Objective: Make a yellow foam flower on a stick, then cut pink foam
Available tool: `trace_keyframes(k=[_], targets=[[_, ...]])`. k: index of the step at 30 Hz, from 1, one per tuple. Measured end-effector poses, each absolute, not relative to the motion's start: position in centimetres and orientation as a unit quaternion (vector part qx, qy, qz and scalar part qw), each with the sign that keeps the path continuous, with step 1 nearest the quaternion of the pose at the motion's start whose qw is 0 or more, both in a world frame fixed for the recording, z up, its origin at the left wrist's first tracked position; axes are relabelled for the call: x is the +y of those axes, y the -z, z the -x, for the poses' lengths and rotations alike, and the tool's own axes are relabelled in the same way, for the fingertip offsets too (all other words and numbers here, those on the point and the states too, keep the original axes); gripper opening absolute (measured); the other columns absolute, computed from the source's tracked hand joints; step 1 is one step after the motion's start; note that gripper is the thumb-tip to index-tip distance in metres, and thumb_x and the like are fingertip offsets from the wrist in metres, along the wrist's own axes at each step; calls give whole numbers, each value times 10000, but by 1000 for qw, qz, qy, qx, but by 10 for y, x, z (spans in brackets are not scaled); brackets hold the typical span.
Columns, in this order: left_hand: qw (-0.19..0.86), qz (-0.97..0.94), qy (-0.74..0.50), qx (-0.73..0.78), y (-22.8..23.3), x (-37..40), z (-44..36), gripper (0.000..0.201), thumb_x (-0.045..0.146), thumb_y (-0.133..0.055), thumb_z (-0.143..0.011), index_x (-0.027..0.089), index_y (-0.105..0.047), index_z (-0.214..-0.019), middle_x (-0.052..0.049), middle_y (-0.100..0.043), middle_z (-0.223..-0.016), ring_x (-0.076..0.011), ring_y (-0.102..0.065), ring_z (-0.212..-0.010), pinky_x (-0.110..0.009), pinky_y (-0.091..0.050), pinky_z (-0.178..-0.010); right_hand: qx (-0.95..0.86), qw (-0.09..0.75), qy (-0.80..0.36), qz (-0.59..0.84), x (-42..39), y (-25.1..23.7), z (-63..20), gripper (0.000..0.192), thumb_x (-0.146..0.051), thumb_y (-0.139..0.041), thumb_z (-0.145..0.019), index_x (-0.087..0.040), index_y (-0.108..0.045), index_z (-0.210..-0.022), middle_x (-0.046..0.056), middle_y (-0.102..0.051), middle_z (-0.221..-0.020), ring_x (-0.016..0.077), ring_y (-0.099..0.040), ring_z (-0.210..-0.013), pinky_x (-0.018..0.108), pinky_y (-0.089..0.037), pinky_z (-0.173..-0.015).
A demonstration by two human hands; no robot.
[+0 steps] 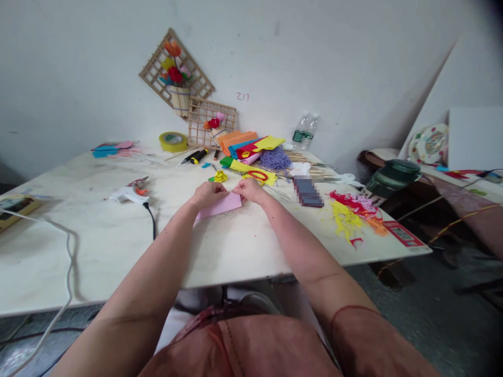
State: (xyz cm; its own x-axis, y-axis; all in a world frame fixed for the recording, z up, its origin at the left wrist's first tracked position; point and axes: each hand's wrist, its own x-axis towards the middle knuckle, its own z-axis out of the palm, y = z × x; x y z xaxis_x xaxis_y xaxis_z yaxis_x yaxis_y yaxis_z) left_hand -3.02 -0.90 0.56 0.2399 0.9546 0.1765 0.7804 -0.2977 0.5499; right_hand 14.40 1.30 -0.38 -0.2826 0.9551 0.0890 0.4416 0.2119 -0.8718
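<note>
Pink paper sheet lies flat on the counter at mid-frame, pinned by both hands so it cannot slide. Left hand and right hand press its far edge, fingers together on it. Scissors lie just beyond, a glue gun at left.

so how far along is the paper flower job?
Done: finished flowers on the wall rack, one small yellow flower on the table. In hand: both hands, left and right, press a flat pink sheet. Left: shaping it; coloured paper rolls unused.
</note>
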Motion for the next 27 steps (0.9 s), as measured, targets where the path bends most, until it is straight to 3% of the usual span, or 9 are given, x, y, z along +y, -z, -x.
trace_keyframes(k=[11,27], targets=[[205,-763,-287,542,-1,-8,32,305,432,-521,-678,174,-669,-744,-17,-647,-724,-138,-528,-650,-219,-363,-537,-687,344,-439,466,12,4,-143,95,-204,-592,-687,-109,-600,-683,-15,-563,-574,82,-516,-493,195,-430,-496],[222,-765,-292,530,2,-4,32,289,412,-524,-675,170,-660,-757,-22,-638,-715,-138,-523,-639,-222,-367,-527,-741,361,-361,436,13,5,-143,97,-194,-569,-643,-116,-560,-586,-42,-492,-542,60,-438,-520,168,-325,-508]])
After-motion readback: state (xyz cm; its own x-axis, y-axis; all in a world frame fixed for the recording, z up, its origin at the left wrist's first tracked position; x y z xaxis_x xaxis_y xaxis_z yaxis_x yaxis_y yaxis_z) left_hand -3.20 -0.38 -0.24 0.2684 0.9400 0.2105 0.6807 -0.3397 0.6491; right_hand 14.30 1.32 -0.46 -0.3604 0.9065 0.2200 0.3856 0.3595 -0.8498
